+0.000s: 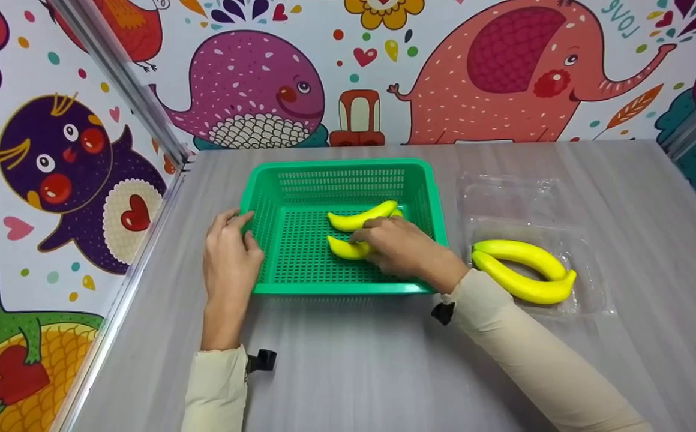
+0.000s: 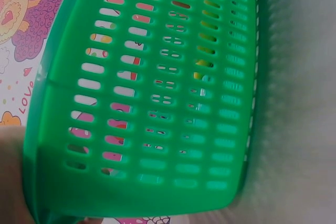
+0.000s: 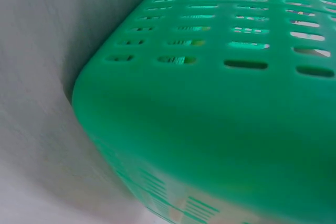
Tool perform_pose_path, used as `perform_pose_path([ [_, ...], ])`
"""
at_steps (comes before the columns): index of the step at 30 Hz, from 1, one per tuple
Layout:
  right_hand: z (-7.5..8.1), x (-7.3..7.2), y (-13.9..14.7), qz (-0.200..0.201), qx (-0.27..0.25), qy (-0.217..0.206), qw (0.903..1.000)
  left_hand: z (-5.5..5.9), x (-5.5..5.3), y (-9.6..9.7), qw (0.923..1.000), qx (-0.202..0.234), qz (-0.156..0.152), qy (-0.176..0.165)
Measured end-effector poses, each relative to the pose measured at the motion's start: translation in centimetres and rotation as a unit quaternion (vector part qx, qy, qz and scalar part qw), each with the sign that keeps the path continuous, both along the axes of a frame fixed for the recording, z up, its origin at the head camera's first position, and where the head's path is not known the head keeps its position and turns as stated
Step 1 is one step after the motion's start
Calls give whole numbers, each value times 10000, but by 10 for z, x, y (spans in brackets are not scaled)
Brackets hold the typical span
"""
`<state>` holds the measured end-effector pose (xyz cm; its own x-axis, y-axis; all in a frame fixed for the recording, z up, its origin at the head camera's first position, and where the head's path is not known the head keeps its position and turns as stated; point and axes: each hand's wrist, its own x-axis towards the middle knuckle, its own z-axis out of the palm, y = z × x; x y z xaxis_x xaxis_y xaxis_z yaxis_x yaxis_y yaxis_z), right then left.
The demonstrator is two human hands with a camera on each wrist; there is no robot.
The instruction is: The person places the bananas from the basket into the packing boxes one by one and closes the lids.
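A green plastic basket (image 1: 342, 288) with slotted walls stands on the table. My left hand (image 1: 231, 264) holds its left rim, the thumb and a finger reaching over the edge. In the left wrist view, part of that hand (image 2: 10, 182) shows beside the basket's rim (image 2: 39, 103). Down inside the basket, my right hand (image 1: 399, 246) grips a yellow banana (image 1: 346, 248), whose far part the fingers hide. Just behind it lies another banana (image 1: 360, 219) on the basket floor. The right wrist view shows only the basket's outer wall (image 3: 210, 114); the hand is hidden there.
Right of the basket lies an opened clear plastic clamshell box (image 1: 507, 201), with two bananas (image 1: 528, 282) in its near half. A patterned wall (image 1: 372, 72) borders the back of the grey table (image 1: 348, 372), and another panel (image 1: 84, 198) borders its left side.
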<state>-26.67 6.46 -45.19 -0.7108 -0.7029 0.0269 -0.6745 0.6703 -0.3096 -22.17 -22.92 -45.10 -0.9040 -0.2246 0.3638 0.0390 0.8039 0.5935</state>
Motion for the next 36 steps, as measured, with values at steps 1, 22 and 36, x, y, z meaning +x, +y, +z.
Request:
perform_pose_path([
  [1, 0, 0, 0, 11, -28, 55, 10000, 0, 0, 0, 10000, 3, 2, 17],
  [22, 9, 1, 3, -14, -988, 884, 9912, 1, 0, 0, 9999, -74, 28, -77],
  [36, 12, 3, 4, -88, -1171, 1098, 9870, 1, 1, 1, 10000, -36, 47, -79],
])
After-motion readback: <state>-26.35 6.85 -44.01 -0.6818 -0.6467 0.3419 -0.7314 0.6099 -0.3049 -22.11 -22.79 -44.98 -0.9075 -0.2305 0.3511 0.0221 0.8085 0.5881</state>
